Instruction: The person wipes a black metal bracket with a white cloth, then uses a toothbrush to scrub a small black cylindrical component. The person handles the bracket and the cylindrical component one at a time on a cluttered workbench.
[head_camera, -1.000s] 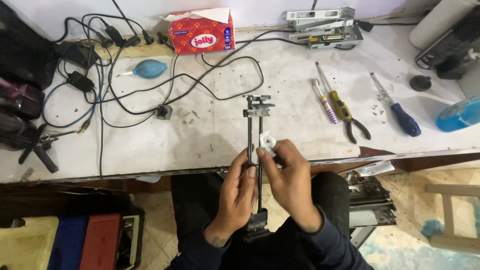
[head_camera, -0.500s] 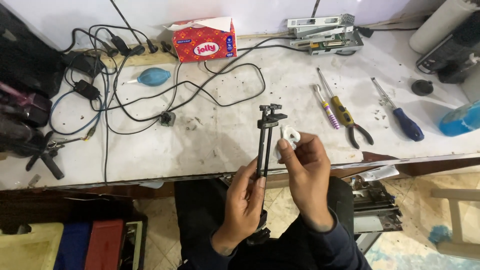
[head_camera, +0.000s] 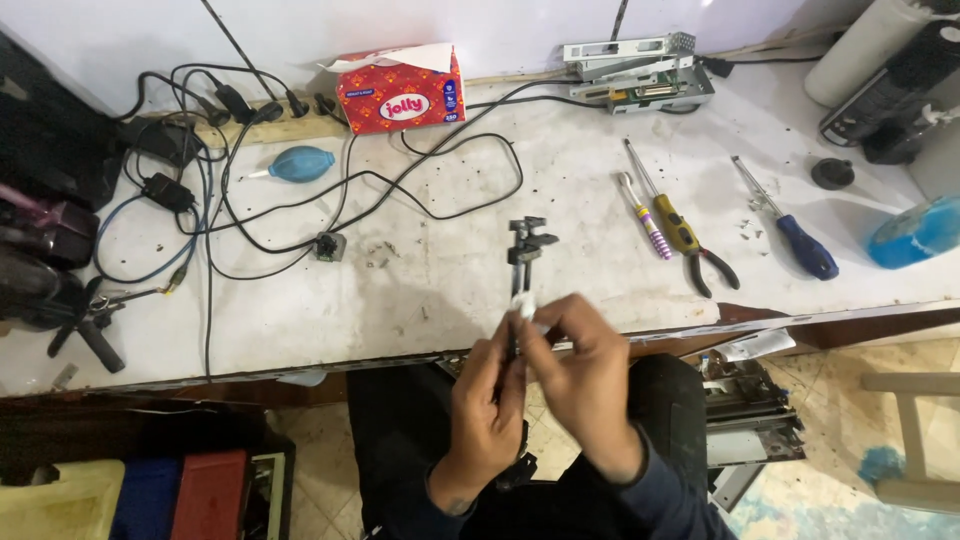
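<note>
Matt dark metal bracket (head_camera: 524, 250) w/ white plastic bit (head_camera: 522, 303); rough, scuffed white bench (head_camera: 420, 290).

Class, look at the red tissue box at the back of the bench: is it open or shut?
Open. The red tissue box has its top torn, with a white flap or tissue sticking up.

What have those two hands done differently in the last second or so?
The right hand has slid down the thin black metal rod, from its white piece near the top to beside the left hand low on it. Both hands keep hold of the rod, still upright. The pliers, screwdrivers and tissue box lie unmoved.
</note>
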